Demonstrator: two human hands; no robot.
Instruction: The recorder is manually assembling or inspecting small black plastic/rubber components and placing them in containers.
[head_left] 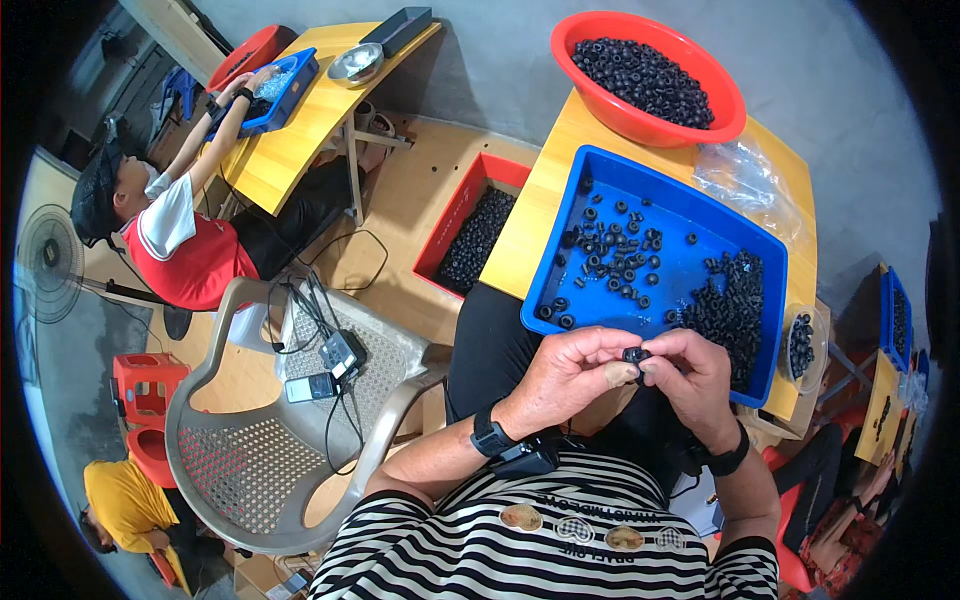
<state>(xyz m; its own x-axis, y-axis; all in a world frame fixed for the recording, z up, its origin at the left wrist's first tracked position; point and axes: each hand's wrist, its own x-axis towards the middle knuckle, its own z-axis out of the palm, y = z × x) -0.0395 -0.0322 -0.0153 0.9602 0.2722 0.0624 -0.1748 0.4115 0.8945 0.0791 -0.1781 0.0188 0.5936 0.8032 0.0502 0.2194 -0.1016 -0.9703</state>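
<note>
Between the fingertips of both hands I pinch a small black ring-shaped part (634,355), held just over the near edge of a blue tray. My left hand (580,375) grips it from the left with thumb and forefinger. From the other side, thumb and finger of my right hand (692,375) close on it as well. The blue tray (690,310) holds loose black rings (615,250) scattered at its left. A dense heap of small black pieces (730,310) lies at its right.
Behind the tray stands a red basin (735,110) full of black parts, with a clear plastic bag (750,190) beside it. A clear bowl (802,345) sits at right, a red crate (455,220) on the floor. A grey chair (240,480) carries cables and devices; another person (190,250) works far left.
</note>
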